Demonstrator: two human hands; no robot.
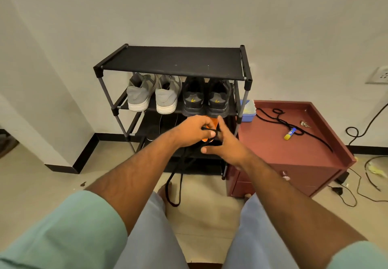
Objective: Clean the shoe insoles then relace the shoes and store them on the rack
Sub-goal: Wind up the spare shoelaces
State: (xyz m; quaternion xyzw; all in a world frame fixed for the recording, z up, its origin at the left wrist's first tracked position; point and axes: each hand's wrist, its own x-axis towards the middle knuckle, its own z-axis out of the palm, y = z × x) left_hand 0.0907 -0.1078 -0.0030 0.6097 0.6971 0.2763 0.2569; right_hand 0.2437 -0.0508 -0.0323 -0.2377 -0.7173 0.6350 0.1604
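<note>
Soft, even indoor light, wide-angle view with curved edges.

The white wall is evenly lit and slightly greyish, with no hard glare; the light seems to come from above and behind the camera. The shoe rack throws deep shadow over its lower shelves, where detail is lost in black. The maroon cabinet top shows a faint dull sheen. The left hand and right hand are slightly soft, with blurred fingertips. Straight lines bow near the borders: the skirting and the wall socket lean, and the forearms and sleeves stretch large at the bottom corners.
</note>
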